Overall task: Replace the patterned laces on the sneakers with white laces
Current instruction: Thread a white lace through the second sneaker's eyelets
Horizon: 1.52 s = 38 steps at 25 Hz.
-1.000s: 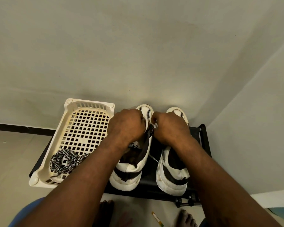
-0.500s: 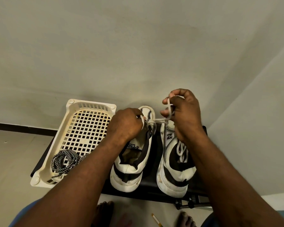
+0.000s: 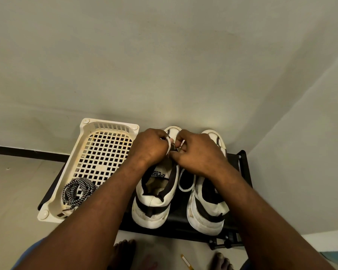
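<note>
Left hand [image 3: 150, 148] and right hand [image 3: 198, 155] each pinch the white lace [image 3: 169, 148] with curled fingers above the left sneaker [image 3: 152, 217], likely to knot it. The removed patterned laces [image 3: 76, 190] sit left of the grip in the basket [image 3: 53, 201].

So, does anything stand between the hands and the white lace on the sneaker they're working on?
Nothing visible does. The left hand and right hand both pinch the white lace over the sneaker nearer the basket. The patterned laces lie coiled in that basket, off to the side.
</note>
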Each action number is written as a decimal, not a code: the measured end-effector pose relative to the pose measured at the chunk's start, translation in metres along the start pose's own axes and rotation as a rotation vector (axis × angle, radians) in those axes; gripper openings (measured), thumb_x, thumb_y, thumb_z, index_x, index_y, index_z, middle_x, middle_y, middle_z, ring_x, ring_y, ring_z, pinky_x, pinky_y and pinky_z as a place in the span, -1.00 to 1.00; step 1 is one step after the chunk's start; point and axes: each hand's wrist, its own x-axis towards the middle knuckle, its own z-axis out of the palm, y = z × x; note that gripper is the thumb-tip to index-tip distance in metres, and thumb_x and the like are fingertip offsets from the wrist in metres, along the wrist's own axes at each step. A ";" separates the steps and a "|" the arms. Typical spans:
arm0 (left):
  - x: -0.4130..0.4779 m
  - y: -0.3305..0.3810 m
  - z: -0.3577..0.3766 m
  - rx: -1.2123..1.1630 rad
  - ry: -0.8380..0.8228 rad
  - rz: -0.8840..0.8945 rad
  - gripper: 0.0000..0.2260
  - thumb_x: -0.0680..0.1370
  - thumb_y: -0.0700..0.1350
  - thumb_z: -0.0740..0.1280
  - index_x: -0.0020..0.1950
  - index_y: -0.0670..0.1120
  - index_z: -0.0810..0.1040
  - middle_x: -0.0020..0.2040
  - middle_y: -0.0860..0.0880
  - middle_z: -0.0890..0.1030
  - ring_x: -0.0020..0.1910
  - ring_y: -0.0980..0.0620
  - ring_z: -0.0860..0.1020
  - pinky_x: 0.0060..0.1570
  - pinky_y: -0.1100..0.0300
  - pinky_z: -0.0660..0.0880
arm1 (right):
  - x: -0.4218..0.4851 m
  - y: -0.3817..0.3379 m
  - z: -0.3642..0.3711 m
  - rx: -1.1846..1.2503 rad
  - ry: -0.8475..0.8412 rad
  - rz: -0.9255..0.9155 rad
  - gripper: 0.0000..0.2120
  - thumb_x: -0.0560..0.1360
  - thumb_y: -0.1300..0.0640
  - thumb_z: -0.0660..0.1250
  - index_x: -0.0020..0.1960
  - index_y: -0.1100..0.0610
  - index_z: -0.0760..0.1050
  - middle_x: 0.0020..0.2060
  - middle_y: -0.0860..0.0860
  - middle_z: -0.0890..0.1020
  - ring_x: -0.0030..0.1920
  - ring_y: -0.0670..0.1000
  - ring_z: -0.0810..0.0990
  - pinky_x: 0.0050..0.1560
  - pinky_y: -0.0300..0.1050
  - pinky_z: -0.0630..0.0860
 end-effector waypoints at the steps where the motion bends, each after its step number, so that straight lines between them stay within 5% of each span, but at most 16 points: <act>1: 0.000 0.000 -0.001 -0.024 -0.010 -0.018 -0.83 0.56 -0.10 0.39 0.03 0.07 0.77 -0.01 0.01 0.74 -0.01 -0.01 0.66 -0.06 0.18 0.54 | 0.000 -0.001 0.003 -0.010 -0.037 -0.001 -0.71 0.38 -0.16 0.41 0.02 -0.09 0.46 -0.25 -0.07 0.64 -0.20 0.00 0.62 -0.21 -0.06 0.55; 4: -0.002 0.005 -0.006 -0.123 -0.001 -0.049 -0.86 0.56 -0.13 0.43 -0.01 0.03 0.78 -0.04 0.00 0.75 -0.01 -0.01 0.67 -0.03 0.16 0.56 | 0.005 0.001 0.006 0.042 -0.017 0.080 -0.74 0.45 -0.02 0.42 0.08 -0.02 0.43 -0.21 -0.03 0.60 -0.18 0.04 0.59 -0.30 -0.14 0.38; 8: -0.006 0.014 -0.026 -0.446 -0.064 0.001 -0.88 0.54 -0.23 0.44 -0.16 -0.12 0.75 -0.30 -0.04 0.71 -0.26 -0.07 0.66 -0.15 0.08 0.59 | 0.007 -0.001 0.013 0.084 0.014 0.159 -0.78 0.51 0.04 0.39 0.10 0.03 0.44 -0.13 0.03 0.60 -0.14 0.08 0.58 -0.24 -0.11 0.44; 11: -0.009 0.008 -0.040 -0.241 -0.183 0.099 -0.84 0.54 -0.08 0.50 -0.23 -0.09 0.73 -0.36 0.03 0.67 -0.36 0.14 0.59 -0.19 0.19 0.45 | 0.006 0.002 0.010 0.094 0.051 0.119 -0.65 0.48 -0.13 0.45 0.14 0.02 0.45 -0.11 -0.01 0.62 -0.14 0.03 0.59 -0.24 -0.11 0.47; 13: -0.008 0.005 -0.043 -0.005 -0.098 0.131 -0.78 0.48 0.09 0.56 -0.26 -0.01 0.72 -0.37 0.07 0.66 -0.36 0.18 0.57 -0.25 0.22 0.39 | 0.006 0.005 0.003 0.173 0.105 -0.012 -0.57 0.43 -0.09 0.51 0.25 -0.05 0.50 0.03 -0.08 0.64 -0.01 -0.03 0.62 -0.06 -0.07 0.58; 15: -0.006 0.004 -0.046 -0.020 -0.042 0.138 -0.75 0.46 0.12 0.56 -0.29 -0.02 0.71 -0.42 0.08 0.62 -0.41 0.18 0.53 -0.27 0.21 0.38 | 0.004 0.003 -0.003 0.257 0.133 -0.203 -0.51 0.43 0.00 0.55 0.32 -0.16 0.53 0.17 -0.17 0.62 0.14 -0.08 0.59 0.13 0.01 0.59; 17: -0.005 0.006 -0.049 -0.102 -0.055 0.147 -0.72 0.48 0.12 0.55 -0.30 -0.04 0.70 -0.47 0.08 0.57 -0.49 0.18 0.45 -0.28 0.19 0.38 | 0.002 -0.001 -0.003 0.345 0.164 -0.276 -0.64 0.46 0.04 0.56 0.21 -0.18 0.60 0.08 -0.24 0.67 0.14 -0.15 0.60 0.12 0.02 0.60; 21: -0.007 0.003 -0.054 -0.159 -0.110 0.136 -0.71 0.55 0.14 0.48 -0.27 -0.01 0.72 -0.41 0.03 0.64 -0.47 0.12 0.46 -0.30 0.17 0.42 | 0.004 -0.003 0.000 0.585 0.310 -0.090 -0.83 0.51 0.15 0.53 -0.03 -0.07 0.60 -0.20 -0.12 0.69 -0.15 -0.13 0.68 -0.07 -0.03 0.68; 24: -0.004 -0.006 -0.057 -0.251 -0.109 0.114 -0.88 0.58 0.01 0.47 -0.10 0.02 0.74 -0.25 0.02 0.73 -0.30 -0.03 0.64 -0.18 0.00 0.59 | 0.008 0.007 -0.012 0.365 0.529 0.033 -0.75 0.47 0.30 0.40 -0.04 -0.05 0.55 -0.17 -0.14 0.63 -0.11 -0.07 0.63 -0.12 0.01 0.62; 27: -0.003 -0.009 -0.056 -0.272 -0.103 0.161 -0.91 0.60 -0.14 0.44 0.02 0.00 0.75 -0.18 0.05 0.75 -0.14 0.07 0.70 0.04 -0.02 0.64 | 0.003 0.011 -0.018 0.210 0.416 0.045 -0.55 0.34 0.35 0.37 0.13 -0.06 0.50 0.08 -0.12 0.58 0.15 0.01 0.56 -0.01 -0.05 0.53; 30: -0.004 -0.001 -0.050 -0.288 -0.077 0.226 -0.91 0.57 -0.17 0.47 0.00 0.02 0.72 -0.23 0.05 0.73 -0.25 0.11 0.68 -0.10 0.09 0.59 | -0.005 -0.002 -0.018 0.443 0.136 -0.096 -0.48 0.43 0.25 0.47 0.31 -0.09 0.44 0.19 -0.17 0.61 0.22 -0.17 0.57 0.05 -0.26 0.49; 34: -0.005 0.006 -0.038 -0.342 -0.032 0.279 -0.88 0.54 -0.16 0.50 -0.04 0.04 0.62 -0.23 -0.02 0.69 -0.31 0.06 0.66 -0.25 0.07 0.58 | -0.005 -0.007 -0.013 0.458 0.031 -0.133 -0.61 0.50 0.05 0.52 0.28 -0.10 0.51 -0.02 -0.13 0.71 -0.03 -0.17 0.68 -0.07 -0.24 0.56; 38: -0.004 0.006 -0.038 -0.275 -0.014 0.259 -0.94 0.56 -0.05 0.50 -0.08 0.03 0.66 -0.26 0.01 0.70 -0.42 0.11 0.61 -0.36 0.15 0.55 | 0.002 0.004 -0.015 0.443 0.221 -0.042 -0.95 0.55 0.03 0.48 0.01 -0.08 0.67 -0.24 -0.13 0.70 -0.21 -0.14 0.67 -0.18 -0.14 0.60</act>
